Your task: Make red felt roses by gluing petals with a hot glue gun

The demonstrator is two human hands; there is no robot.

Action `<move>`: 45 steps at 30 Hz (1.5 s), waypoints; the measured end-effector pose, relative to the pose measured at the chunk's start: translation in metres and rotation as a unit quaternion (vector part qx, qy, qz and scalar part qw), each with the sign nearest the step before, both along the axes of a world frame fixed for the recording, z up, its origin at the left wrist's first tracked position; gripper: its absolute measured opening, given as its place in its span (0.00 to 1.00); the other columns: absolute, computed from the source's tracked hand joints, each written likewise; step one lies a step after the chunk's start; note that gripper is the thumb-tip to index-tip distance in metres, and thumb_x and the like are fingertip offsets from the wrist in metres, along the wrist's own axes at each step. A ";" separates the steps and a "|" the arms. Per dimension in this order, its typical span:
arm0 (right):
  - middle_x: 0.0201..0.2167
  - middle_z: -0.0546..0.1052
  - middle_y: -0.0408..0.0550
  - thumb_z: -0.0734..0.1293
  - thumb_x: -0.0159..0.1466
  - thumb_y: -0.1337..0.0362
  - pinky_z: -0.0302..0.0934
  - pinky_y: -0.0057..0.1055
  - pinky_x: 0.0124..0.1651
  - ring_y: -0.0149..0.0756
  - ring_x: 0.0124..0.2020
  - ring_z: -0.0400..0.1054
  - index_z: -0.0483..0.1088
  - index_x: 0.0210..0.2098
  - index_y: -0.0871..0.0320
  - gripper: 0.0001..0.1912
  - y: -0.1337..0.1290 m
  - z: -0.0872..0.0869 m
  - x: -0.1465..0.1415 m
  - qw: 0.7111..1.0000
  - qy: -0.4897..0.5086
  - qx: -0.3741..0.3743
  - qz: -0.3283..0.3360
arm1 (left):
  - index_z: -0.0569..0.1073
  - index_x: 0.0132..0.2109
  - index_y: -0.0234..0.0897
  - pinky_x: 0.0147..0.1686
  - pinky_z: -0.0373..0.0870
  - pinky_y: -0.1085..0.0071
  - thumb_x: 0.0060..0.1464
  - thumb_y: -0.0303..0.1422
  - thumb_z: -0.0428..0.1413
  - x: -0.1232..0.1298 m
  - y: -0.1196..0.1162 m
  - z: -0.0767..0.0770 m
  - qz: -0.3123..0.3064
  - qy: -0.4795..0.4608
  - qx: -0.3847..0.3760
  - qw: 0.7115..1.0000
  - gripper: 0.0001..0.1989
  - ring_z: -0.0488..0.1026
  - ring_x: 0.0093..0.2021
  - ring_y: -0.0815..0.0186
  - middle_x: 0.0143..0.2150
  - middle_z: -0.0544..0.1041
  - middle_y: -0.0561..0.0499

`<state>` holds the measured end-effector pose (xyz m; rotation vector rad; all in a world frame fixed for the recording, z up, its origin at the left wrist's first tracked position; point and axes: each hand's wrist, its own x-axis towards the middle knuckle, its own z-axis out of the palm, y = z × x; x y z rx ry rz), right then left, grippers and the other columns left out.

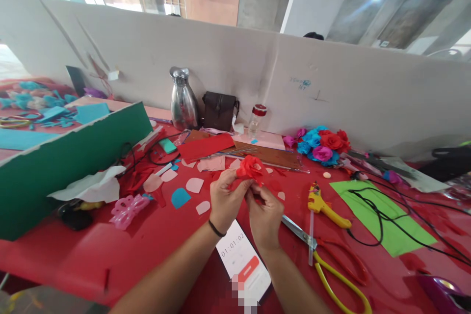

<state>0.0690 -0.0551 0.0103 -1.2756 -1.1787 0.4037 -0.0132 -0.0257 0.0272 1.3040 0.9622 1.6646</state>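
The red flower (pixel 250 167) sits at the fingertips of both hands, just above where they meet, with its petals facing up and away from the wrists. The left hand (pixel 226 194) grips its left side and lower edge, thumb and fingers closed on the red petals. The right hand (pixel 267 213) has its fingers curled in and its tips brought together in a pinch at the flower's base; exactly what lies between those tips is hidden. A thin black band (pixel 217 229) circles the left wrist.

Beneath the wrists, a phone (pixel 245 255) showing 01:01:02 lies on the red table (pixel 147 260). Just right of the right hand are scissors (pixel 303 238) with one red and one yellow handle, and near them a yellow glue gun (pixel 324 206), then a light green sheet (pixel 399 233) with black cable across it. Left of the left hand lie loose pink and blue petals, among them a blue petal (pixel 180 198), and farther out a pink hair clip (pixel 128 211). Beyond the hands, along the white partition, stand a steel jug (pixel 183 100), a dark bag (pixel 220 112) and a red-lidded jar (pixel 257 120); a bunch of blue, red and magenta flowers (pixel 324 147) lies to their right.
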 end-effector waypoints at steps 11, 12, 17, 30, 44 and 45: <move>0.19 0.73 0.42 0.65 0.59 0.60 0.60 0.24 0.27 0.29 0.22 0.64 0.71 0.22 0.60 0.12 0.003 0.002 0.000 0.998 0.048 -0.034 0.008 | 0.81 0.32 0.44 0.38 0.68 0.71 0.41 0.25 0.63 0.005 -0.002 0.003 0.011 0.037 -0.020 0.999 0.09 0.73 0.35 0.62 0.33 0.80 0.53; 0.20 0.74 0.43 0.65 0.59 0.60 0.61 0.25 0.28 0.30 0.23 0.65 0.72 0.24 0.60 0.12 0.003 0.002 0.000 0.998 0.050 -0.035 0.009 | 0.81 0.32 0.43 0.37 0.68 0.72 0.42 0.26 0.62 0.006 -0.003 0.001 0.015 0.040 -0.029 0.999 0.08 0.73 0.34 0.63 0.32 0.80 0.53; 0.25 0.78 0.46 0.65 0.58 0.61 0.64 0.29 0.32 0.35 0.26 0.70 0.74 0.28 0.59 0.09 0.006 -0.002 -0.001 0.999 0.042 -0.029 -0.005 | 0.80 0.30 0.41 0.33 0.69 0.73 0.45 0.28 0.59 0.008 -0.003 -0.004 0.002 -0.003 -0.053 0.999 0.05 0.72 0.29 0.65 0.27 0.79 0.55; 0.19 0.69 0.42 0.62 0.58 0.66 0.55 0.27 0.26 0.31 0.22 0.60 0.70 0.23 0.57 0.09 0.007 -0.007 0.005 0.999 -0.012 0.029 -0.025 | 0.80 0.35 0.41 0.45 0.70 0.68 0.44 0.27 0.61 0.004 0.004 -0.022 -0.072 -0.045 -0.016 0.996 0.09 0.75 0.40 0.61 0.37 0.80 0.52; 0.21 0.73 0.40 0.63 0.50 0.66 0.58 0.29 0.31 0.33 0.26 0.64 0.72 0.23 0.56 0.06 0.020 0.006 0.021 0.962 0.243 -0.034 0.123 | 0.77 0.31 0.40 0.32 0.70 0.73 0.43 0.27 0.60 -0.008 0.014 -0.014 -0.078 -0.041 0.040 0.995 0.05 0.72 0.30 0.67 0.27 0.77 0.54; 0.20 0.73 0.40 0.63 0.48 0.66 0.57 0.28 0.31 0.32 0.26 0.65 0.73 0.22 0.56 0.06 0.023 0.006 0.027 0.948 0.294 -0.052 0.111 | 0.77 0.30 0.39 0.32 0.69 0.72 0.43 0.28 0.60 -0.008 0.015 -0.014 -0.083 -0.026 0.041 0.995 0.03 0.72 0.29 0.67 0.27 0.77 0.53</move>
